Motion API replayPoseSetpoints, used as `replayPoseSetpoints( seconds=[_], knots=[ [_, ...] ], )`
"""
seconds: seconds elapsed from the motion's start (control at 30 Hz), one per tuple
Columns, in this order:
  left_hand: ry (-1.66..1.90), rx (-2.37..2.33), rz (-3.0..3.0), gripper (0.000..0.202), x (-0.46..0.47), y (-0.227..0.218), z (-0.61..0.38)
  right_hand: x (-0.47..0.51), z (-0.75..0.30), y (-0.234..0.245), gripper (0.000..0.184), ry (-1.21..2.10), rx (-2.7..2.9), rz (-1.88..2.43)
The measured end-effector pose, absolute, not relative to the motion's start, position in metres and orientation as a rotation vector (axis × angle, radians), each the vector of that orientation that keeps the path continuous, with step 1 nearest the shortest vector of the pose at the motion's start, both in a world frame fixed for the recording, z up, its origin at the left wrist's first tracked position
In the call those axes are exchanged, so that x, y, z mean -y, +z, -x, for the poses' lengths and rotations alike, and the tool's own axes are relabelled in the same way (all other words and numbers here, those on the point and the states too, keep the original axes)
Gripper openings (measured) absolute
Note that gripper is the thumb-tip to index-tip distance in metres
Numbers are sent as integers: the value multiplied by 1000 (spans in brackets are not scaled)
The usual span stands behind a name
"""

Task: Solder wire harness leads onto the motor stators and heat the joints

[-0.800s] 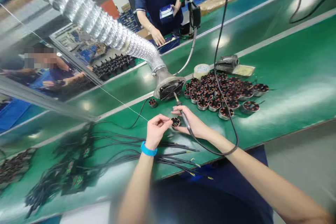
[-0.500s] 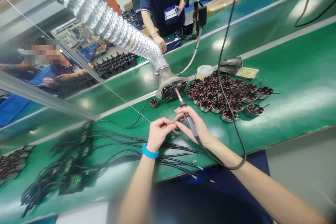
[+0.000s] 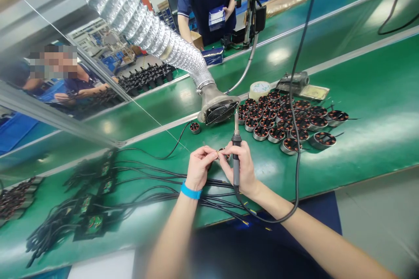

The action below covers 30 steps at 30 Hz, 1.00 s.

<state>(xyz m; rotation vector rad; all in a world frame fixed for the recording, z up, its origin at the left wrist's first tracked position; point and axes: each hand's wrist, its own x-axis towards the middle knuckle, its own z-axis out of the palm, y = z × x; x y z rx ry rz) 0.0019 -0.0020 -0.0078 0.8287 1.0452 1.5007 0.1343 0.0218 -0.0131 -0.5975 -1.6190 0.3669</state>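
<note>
My right hand [image 3: 242, 165] grips a soldering iron [image 3: 236, 163] with a black and grey handle, its metal tip pointing up and away. The thumb and forefinger of that hand reach past the handle and meet the fingertips of my left hand [image 3: 199, 166]. My left hand, with a blue wristband [image 3: 190, 190], is closed in a pinch. A thin solder wire [image 3: 160, 125] runs from the upper left down into it. The small piece where the fingertips meet is too tiny to name. Just behind the fingers sits a motor stator [image 3: 225, 156], partly hidden.
Several round stators [image 3: 269, 123] stand grouped to the right, near a tape roll [image 3: 259, 90]. A silver duct [image 3: 157, 37] ends in a fan hood [image 3: 219, 111] ahead. Black cables [image 3: 157, 189] and circuit boards [image 3: 94, 224] lie left on the green bench. Two people work across the bench.
My right hand has turned the soldering iron from leaning left to nearly upright. Both hands' fingertips stay together. The view has shifted slightly, and the stator behind the fingers shows more.
</note>
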Motion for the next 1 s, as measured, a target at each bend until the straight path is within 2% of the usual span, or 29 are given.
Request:
replayPoseSetpoints(
  seconds=[0.17, 0.33, 0.57, 0.8, 1.0],
  knots=[
    [1533, -1056, -759, 19, 2, -8, 0, -19, -132, -16, 30, 343, 1643, 598],
    [1462, -1241, -1032, 12, 6, -5, -4, -28, -140, 0, 41, 299, 1700, 563],
    [1299, -1280, -1240, 18, 12, -4, -6, -37, -147, 10, 25, 464, 1790, 562],
    [1148, -1349, -1476, 15, 22, 8, 10, -29, -164, -1, 30, 772, 1805, 668],
    [1101, -1217, -1146, 23, 21, -1, 7, -22, -165, -10, 24, 624, 1821, 667]
  ],
)
